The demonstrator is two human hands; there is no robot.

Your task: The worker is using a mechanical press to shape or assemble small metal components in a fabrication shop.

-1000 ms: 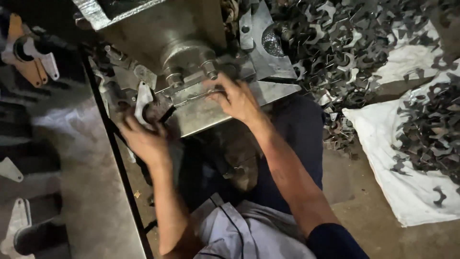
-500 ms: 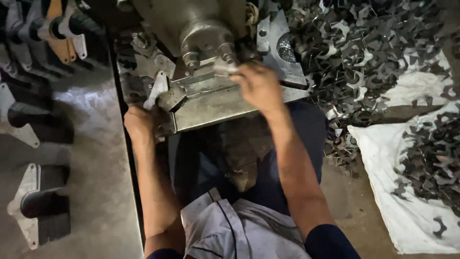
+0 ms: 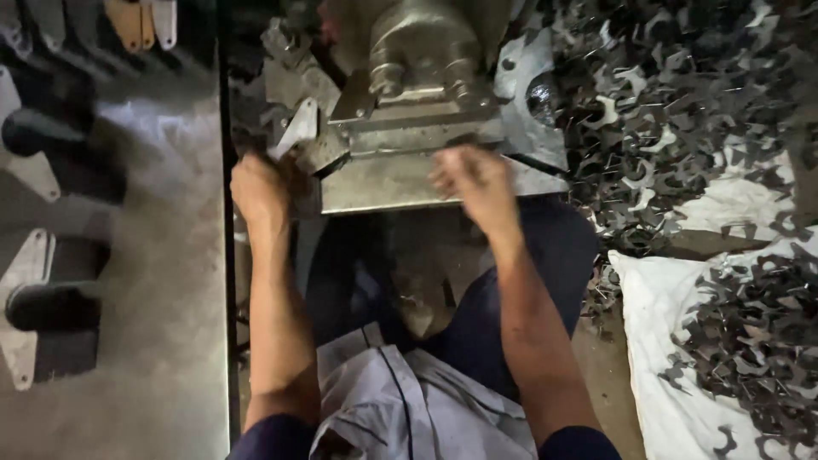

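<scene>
A grey steel press machine (image 3: 409, 85) stands in front of me, with a flat steel plate (image 3: 383, 183) at its front. My left hand (image 3: 260, 192) is a closed fist at the machine's left side, and a pale flat metal piece (image 3: 298, 129) sticks up from its fingers. My right hand (image 3: 473, 179) hovers over the plate's right part with its fingers curled. It is blurred by motion, so what lies inside it is hidden. My legs in dark trousers (image 3: 545, 255) are under the plate.
A heap of small dark stamped metal parts (image 3: 673, 102) lies to the right, with more on a white cloth (image 3: 665, 307). On the left is a grey metal bench (image 3: 145, 281) bearing black handled tools (image 3: 51, 307).
My right hand has drawn back from the machine's rollers to the plate's front edge. My left hand has stayed at the machine's left side with the pale piece. The view has shifted.
</scene>
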